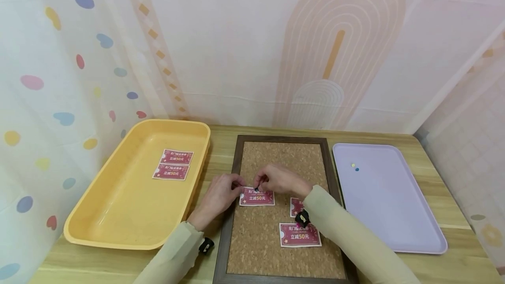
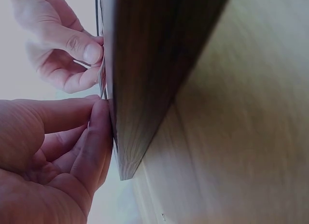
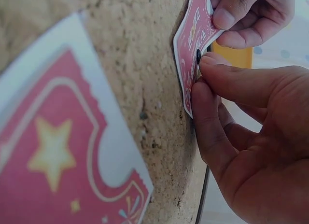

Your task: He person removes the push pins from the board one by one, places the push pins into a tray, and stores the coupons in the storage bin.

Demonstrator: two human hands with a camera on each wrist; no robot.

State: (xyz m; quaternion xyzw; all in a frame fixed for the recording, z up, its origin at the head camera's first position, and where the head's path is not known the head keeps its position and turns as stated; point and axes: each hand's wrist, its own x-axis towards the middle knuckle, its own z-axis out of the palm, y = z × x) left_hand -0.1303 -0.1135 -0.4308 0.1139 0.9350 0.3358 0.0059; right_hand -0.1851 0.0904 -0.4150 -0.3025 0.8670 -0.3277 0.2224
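A red coupon (image 1: 257, 198) lies against the corkboard (image 1: 252, 249), left of its middle. My left hand (image 1: 221, 194) pinches its upper left corner between thumb and forefinger. At the coupon's top edge my right hand (image 1: 282, 179) holds a black pushpin (image 3: 198, 56) with thumb and fingertip; the pin's point is hidden. In the right wrist view the held coupon (image 3: 186, 48) bends slightly away from the cork. Two more coupons are on the board below my right forearm: one (image 1: 296, 207) partly covered by the sleeve, the other (image 1: 293, 236) lower down.
At left, a yellow tray (image 1: 130, 205) contains two coupons (image 1: 173, 164). A lilac tray (image 1: 388, 205) at right bears a pale yellow pin (image 1: 353, 165) and a blue one (image 1: 357, 169). The board's raised dark frame (image 1: 282, 138) surrounds the cork; a curtain (image 1: 236, 56) hangs behind.
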